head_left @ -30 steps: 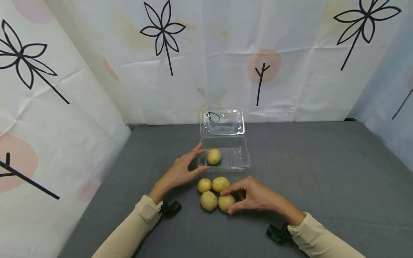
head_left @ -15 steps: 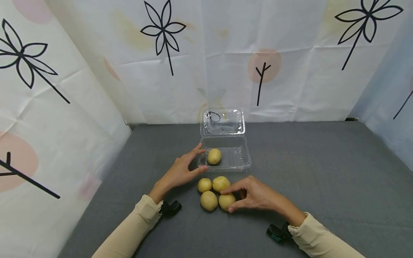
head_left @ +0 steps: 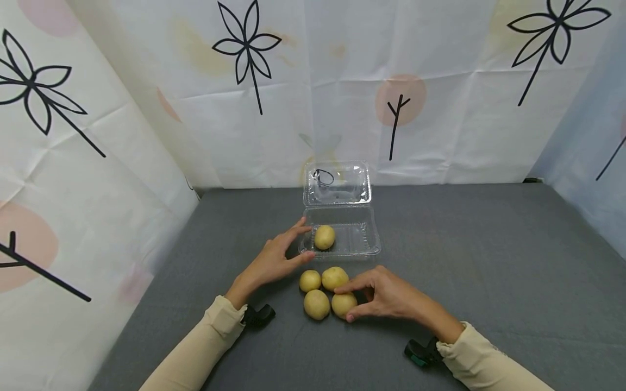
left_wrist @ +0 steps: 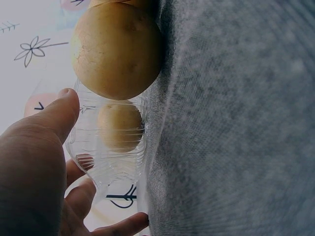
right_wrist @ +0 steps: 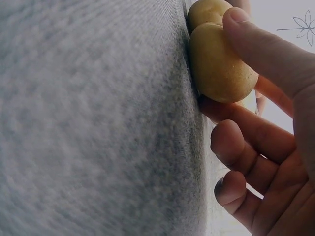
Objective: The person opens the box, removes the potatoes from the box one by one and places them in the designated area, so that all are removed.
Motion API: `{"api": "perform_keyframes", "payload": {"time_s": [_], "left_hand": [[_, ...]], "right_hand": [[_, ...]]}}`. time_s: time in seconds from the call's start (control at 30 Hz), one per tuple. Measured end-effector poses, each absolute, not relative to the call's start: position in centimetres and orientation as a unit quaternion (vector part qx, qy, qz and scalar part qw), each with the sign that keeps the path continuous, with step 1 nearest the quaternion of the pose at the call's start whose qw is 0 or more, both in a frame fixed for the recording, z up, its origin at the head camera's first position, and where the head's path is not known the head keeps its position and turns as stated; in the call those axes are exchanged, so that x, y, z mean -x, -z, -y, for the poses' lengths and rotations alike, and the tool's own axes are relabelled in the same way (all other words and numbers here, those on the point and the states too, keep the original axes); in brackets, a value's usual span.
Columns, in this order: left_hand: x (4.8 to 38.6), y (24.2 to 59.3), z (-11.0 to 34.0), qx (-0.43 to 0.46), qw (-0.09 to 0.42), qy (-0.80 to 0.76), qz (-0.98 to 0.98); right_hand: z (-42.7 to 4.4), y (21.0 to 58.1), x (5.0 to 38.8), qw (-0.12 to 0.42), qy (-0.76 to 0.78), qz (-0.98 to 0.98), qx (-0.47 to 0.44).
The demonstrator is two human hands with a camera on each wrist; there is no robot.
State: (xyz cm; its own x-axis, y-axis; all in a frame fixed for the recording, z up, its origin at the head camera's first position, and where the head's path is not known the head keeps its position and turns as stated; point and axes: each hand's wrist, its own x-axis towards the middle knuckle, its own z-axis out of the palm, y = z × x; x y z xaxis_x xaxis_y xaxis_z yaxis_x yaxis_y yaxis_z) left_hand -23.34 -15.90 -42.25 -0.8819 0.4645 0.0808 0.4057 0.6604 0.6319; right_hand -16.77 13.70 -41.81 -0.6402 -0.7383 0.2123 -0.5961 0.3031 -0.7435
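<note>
My right hand (head_left: 391,293) pinches a round yellow potato (head_left: 344,307) between thumb and fingers; it sits on the table. In the right wrist view that potato (right_wrist: 219,64) lies under the thumb, with the other fingers loosely bent. Three more potatoes (head_left: 317,304) cluster beside it. Behind them stands a clear plastic clamshell box (head_left: 354,239), lid up, with one potato (head_left: 325,237) at its left side. My left hand (head_left: 279,259) rests at the box's left front corner, fingers spread and fairly straight, thumb along the near edge. The left wrist view shows the thumb (left_wrist: 61,115) beside the clear wall.
A grey cloth covers the table (head_left: 469,255). White printed fabric (head_left: 342,108) hangs along the back and both sides. The raised clear lid (head_left: 337,184) stands close to the back fabric. Black cameras (head_left: 259,315) are strapped to both wrists.
</note>
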Motion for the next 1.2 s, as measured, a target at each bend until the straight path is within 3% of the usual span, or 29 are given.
{"api": "perform_keyframes", "payload": {"time_s": [0.7, 1.03, 1.2], "left_hand": [[23.3, 42.2, 15.9, -0.237, 0.048, -0.329, -0.913], [23.3, 42.2, 15.9, -0.239, 0.047, -0.329, -0.912], [23.4, 42.3, 15.9, -0.24, 0.044, -0.326, -0.913]], "right_hand": [[-14.4, 41.2, 17.0, 0.108, 0.431, -0.79, 0.422], [-15.1, 40.5, 17.5, 0.095, 0.449, -0.787, 0.412], [-15.3, 40.4, 17.6, 0.056, 0.452, -0.787, 0.416]]}}
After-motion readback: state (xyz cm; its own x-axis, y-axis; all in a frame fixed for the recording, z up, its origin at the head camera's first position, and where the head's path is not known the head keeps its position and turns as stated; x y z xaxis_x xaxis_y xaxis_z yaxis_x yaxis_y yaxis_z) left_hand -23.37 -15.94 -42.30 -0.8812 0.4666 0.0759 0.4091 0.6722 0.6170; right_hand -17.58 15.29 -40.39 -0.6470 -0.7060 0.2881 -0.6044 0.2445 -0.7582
